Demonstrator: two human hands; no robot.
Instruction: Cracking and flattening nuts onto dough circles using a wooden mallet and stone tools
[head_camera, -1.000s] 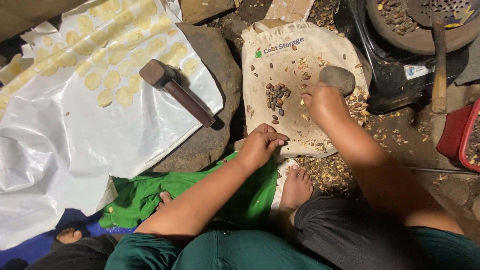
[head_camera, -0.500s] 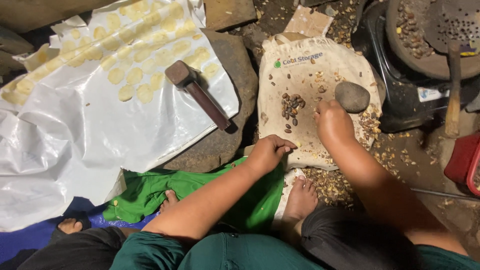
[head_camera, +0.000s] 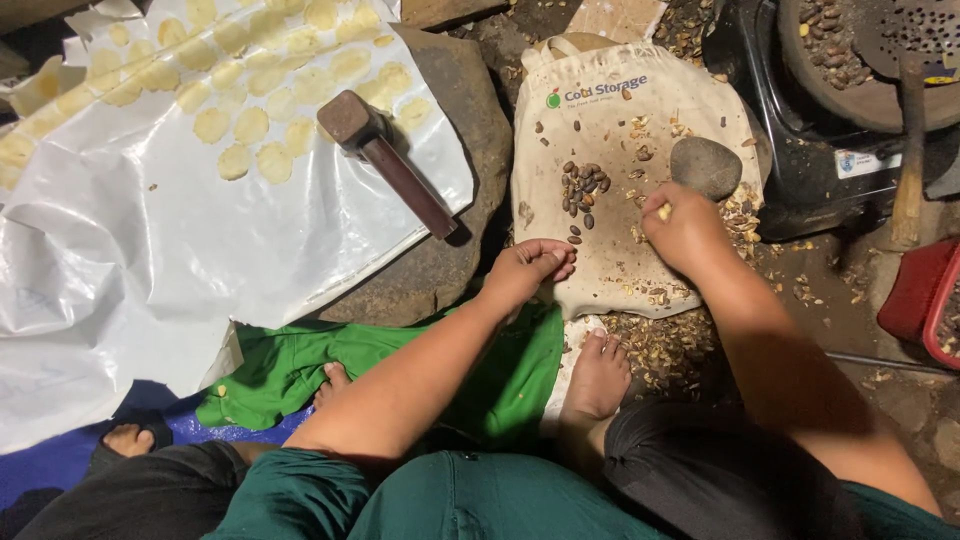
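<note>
Left of the cloth bag (head_camera: 610, 130): white sheet (head_camera: 150, 230) bearing flattened yellow discs (head_camera: 250, 125), mallet (head_camera: 385, 160). On the bag: dark seeds (head_camera: 583, 190) uncracked, some remaining; left hand (head_camera: 525, 270) loosely curled, apparently empty; right hand (head_camera: 685, 230) pinching pale kernel (head_camera: 662, 211); stone (head_camera: 706, 166). Below: heaped husks (head_camera: 660, 350).

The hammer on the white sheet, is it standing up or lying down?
Lying down. The hammer rests flat on the white plastic sheet, handle pointing toward the person, untouched by either hand.

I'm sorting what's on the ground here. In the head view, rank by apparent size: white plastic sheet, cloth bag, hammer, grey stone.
1. white plastic sheet
2. cloth bag
3. hammer
4. grey stone

All lie at ground level, so the order looks safe.
</note>
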